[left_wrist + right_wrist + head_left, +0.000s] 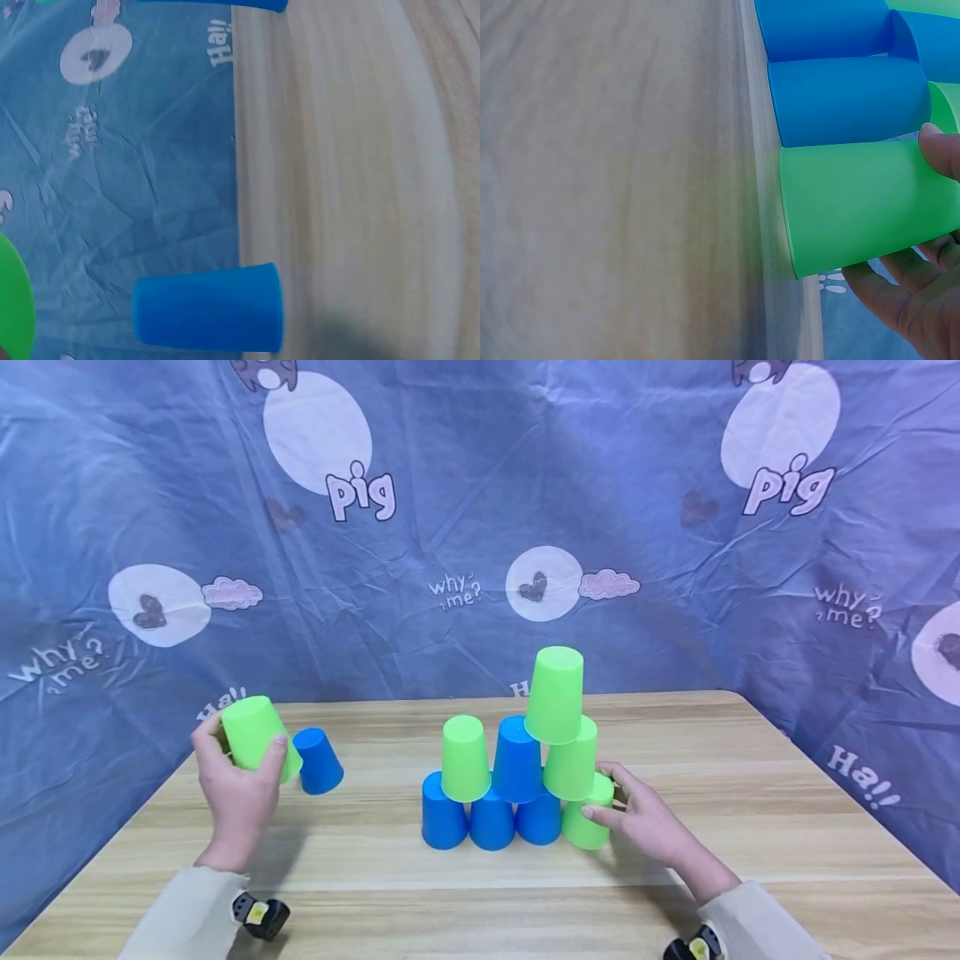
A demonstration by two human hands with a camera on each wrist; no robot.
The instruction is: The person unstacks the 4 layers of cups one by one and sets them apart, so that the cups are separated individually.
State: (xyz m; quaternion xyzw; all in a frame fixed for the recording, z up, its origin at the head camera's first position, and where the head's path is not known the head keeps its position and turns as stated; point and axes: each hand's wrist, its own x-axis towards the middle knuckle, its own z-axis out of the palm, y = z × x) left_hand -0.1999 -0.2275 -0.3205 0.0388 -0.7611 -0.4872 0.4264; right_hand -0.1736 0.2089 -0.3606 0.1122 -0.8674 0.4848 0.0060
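My left hand (pixel 238 789) grips a green cup (pixel 257 735), upside down and slightly tilted, up over the table's left side. Behind and just right of it an inverted blue cup (pixel 318 762) stands on the wood; it also shows in the left wrist view, as a blue cup (pixel 208 308). On the right, inverted cups form a pyramid, with three blue cups and a green cup (pixel 585 820) at the base. My right hand (pixel 641 814) holds this end cup, thumb on the near side and fingers around the outer side, clear in the right wrist view (pixel 862 206).
Above the base sit a green cup (pixel 464 758), a blue cup (pixel 517 760) and another green cup (pixel 572 760). A single green cup (pixel 555 695) tops the right side of the stack. Behind the wooden table (pixel 375 893) hangs a blue patterned cloth (pixel 450 485).
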